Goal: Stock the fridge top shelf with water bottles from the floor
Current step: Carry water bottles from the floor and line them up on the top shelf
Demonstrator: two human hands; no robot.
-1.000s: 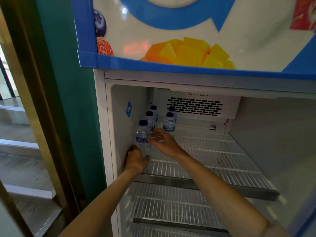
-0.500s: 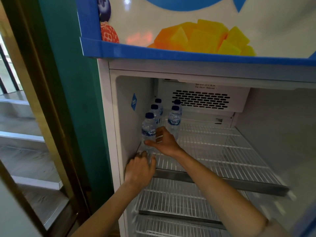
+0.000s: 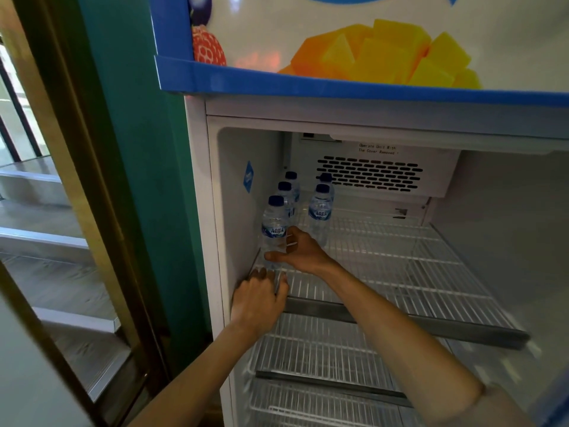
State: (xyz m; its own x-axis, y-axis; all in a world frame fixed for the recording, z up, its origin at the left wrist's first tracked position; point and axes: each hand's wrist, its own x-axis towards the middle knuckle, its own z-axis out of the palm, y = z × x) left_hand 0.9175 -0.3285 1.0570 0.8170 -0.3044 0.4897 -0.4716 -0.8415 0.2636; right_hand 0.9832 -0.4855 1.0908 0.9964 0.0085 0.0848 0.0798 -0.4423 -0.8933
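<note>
Clear front bottle [image 3: 273, 230], upright at the top shelf's [image 3: 400, 272] front-left corner: your right hand [image 3: 300, 252] cups its base, fingers loosely curled; your left hand [image 3: 260, 298] rests flat, gripping nothing.

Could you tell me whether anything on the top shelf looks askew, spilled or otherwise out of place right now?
Nothing stands out. Five water bottles stand upright, capped, in two rows at the left rear of the top shelf. The right hand holds the front-left bottle; the left hand rests at the shelf's front-left corner. No spill is visible.
</note>
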